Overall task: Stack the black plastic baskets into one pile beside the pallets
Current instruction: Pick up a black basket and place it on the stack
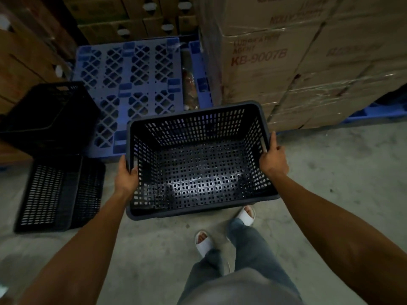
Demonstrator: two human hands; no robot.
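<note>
I hold a black perforated plastic basket (198, 168) upright and empty in front of me, above the concrete floor. My left hand (127, 175) grips its left rim and my right hand (273, 158) grips its right rim. To the left, another black basket (59, 194) lies on the floor beside the blue pallet (132, 84). A third black basket (47, 117) rests tilted behind it, partly on the pallet's corner.
Shrink-wrapped cardboard boxes (297, 62) are piled on a pallet at the right. More cartons (132, 20) stand behind the blue pallet and along the left edge. My feet in white slippers (203, 242) stand on the concrete floor (341, 183) below the held basket.
</note>
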